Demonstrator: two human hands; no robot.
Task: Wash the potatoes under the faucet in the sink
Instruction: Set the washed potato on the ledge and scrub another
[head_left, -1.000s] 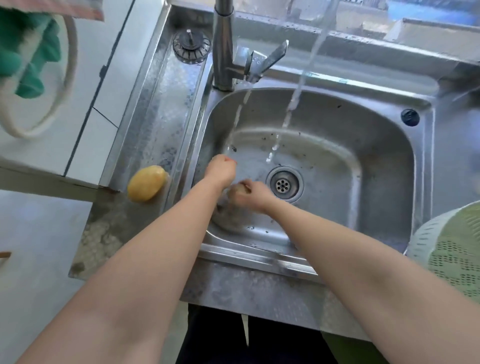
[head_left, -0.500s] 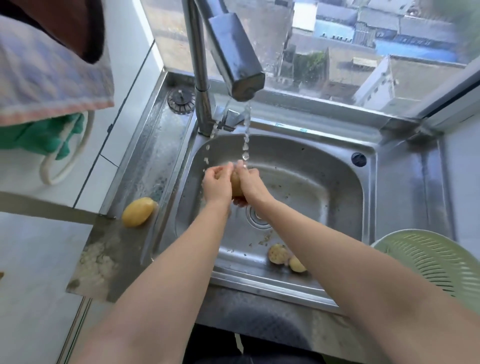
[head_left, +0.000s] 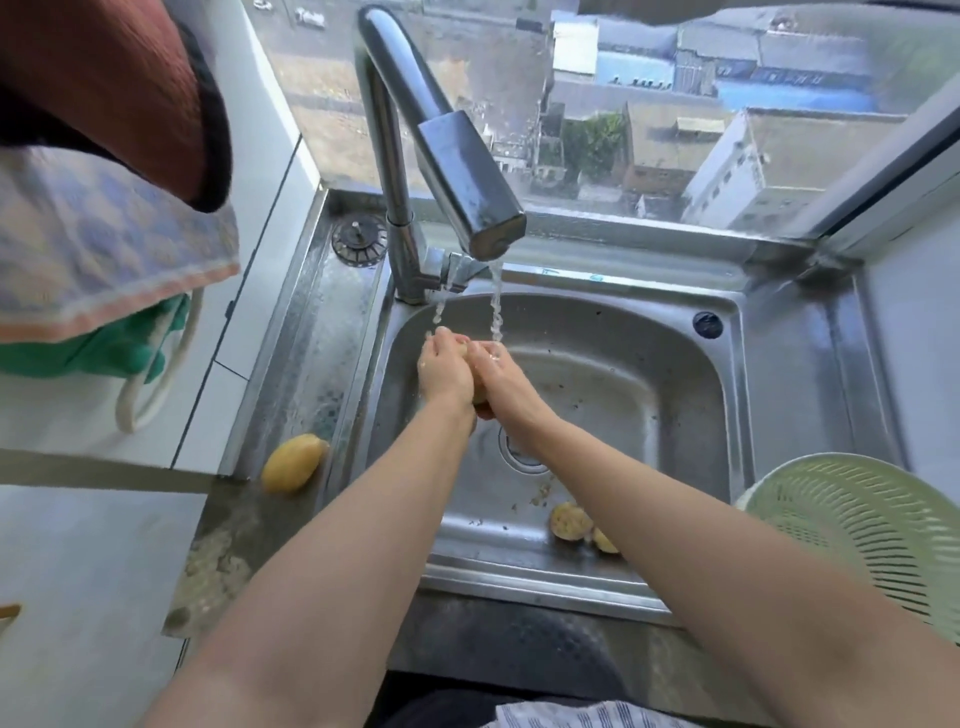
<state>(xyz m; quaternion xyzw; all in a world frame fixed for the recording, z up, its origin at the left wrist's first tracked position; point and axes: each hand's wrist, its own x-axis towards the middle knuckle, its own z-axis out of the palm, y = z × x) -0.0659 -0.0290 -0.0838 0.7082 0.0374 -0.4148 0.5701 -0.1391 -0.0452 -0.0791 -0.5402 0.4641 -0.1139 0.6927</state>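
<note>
Far left: a rust-red cloth with dark trim (head_left: 104, 88) hangs over a blue-checked towel (head_left: 104, 249), with green fabric (head_left: 98, 356) below it. The grey bench (head_left: 78, 571) lies in front. A clean yellow potato (head_left: 292, 462) lies on the steel draining board (head_left: 311, 364), just left of the basin rim. A tall chrome faucet (head_left: 457, 171) stands at the back-left corner of the stainless steel sink (head_left: 675, 389), spout over the basin, water stream (head_left: 496, 306) running. The left hand (head_left: 441, 369) and right hand (head_left: 501, 379) meet under the spout, above the basin, fingers of both curled round one small held potato (head_left: 480, 397) pressed between them; only slivers of it show. The stream lands on the right hand's fingers. The drain (head_left: 519, 460) is partly hidden by the right wrist. A dirt-coated potato (head_left: 570, 522) and a half-hidden potato (head_left: 605, 541) lie side by side on the basin floor near the front wall, beside the right forearm. Dark specks dot the basin. Far right: a pale green perforated plastic colander (head_left: 857, 530) at the sink's right edge.
</note>
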